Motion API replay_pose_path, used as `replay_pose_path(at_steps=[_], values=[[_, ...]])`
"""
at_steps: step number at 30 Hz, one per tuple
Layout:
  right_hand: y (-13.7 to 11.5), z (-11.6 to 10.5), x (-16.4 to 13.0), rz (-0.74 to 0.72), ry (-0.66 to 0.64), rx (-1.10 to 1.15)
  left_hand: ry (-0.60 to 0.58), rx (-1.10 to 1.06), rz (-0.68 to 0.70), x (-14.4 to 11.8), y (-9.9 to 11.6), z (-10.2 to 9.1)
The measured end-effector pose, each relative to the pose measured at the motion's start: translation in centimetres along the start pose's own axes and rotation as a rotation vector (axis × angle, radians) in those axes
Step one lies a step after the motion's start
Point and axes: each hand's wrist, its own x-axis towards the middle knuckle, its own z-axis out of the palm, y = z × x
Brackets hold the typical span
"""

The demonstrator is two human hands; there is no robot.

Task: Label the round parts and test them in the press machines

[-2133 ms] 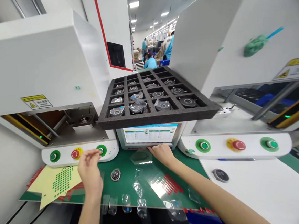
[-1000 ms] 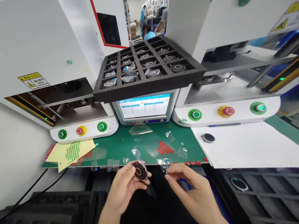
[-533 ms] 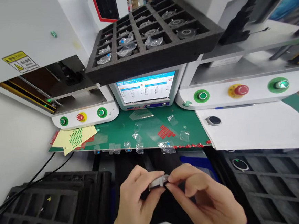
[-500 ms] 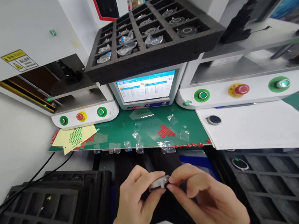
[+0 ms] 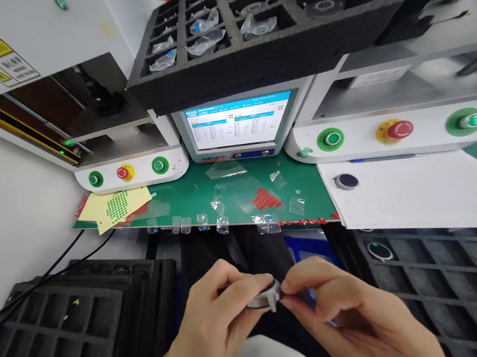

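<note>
Far left, down low, an empty black foam tray (image 5: 64,324) sits beside my lap, and up on the green mat (image 5: 190,190) lies the yellow sticker sheet (image 5: 114,207), close to the left machine's buttons. Now to centre: my left hand (image 5: 217,326) is curled snug around the round metal part (image 5: 264,297), thumb on top and fingers under, so the rim faces across to the other hand. My right hand (image 5: 348,318) comes in pinched narrow, thumb and forefinger tips nipping at the small tab on the part's right edge, probably a bit of film. I hold it low over my lap, below the bench edge, where both hands can steady it. Above, the screen (image 5: 238,121) glows under the loaded foam tray (image 5: 260,39); right of that, another round part (image 5: 346,181) rests on the white sheet (image 5: 413,192). Compared with half a second back, my head has dipped, the bench has slid up the view, and the part sits flatter, with more of its top face turned to me.
</note>
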Motion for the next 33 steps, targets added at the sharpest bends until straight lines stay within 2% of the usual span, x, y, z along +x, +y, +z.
replay_pose_path(at_steps=[6,8,11,13,16,20,22,25,29,33], values=[[0.3,-0.3,0.0,-0.005,-0.029,-0.017,-0.042,0.047,-0.014,0.0,-0.2,-0.4],[0.5,-0.8,0.1,0.001,-0.1,-0.022,-0.084,0.041,-0.016,-0.2,-0.4,-0.5],[0.9,-1.6,0.3,0.035,-0.283,-0.001,-0.187,0.029,-0.047,-0.4,-0.7,-0.6],[1.1,-2.1,0.3,0.039,-0.348,0.03,-0.235,0.014,-0.062,-0.5,-0.8,-0.5],[1.3,-2.1,0.1,0.02,-0.316,0.058,-0.233,-0.006,-0.053,-0.4,-0.8,-0.4],[1.2,-1.4,-0.3,-0.002,-0.139,0.08,-0.178,-0.034,-0.024,-0.6,-0.9,-0.3],[1.0,-1.2,-0.4,-0.062,-0.095,0.04,-0.167,-0.047,-0.016,-0.6,-1.0,-0.2],[0.8,-1.1,-0.3,-0.151,-0.102,-0.05,-0.153,-0.059,-0.004,-0.6,-1.1,-0.1],[0.7,-1.5,-0.1,-0.133,-0.108,-0.037,-0.156,-0.071,-0.015,-0.3,-1.1,-0.1],[0.9,-2.3,0.5,-0.058,-0.265,0.077,-0.238,-0.082,-0.032,-0.1,-1.0,-0.3]])
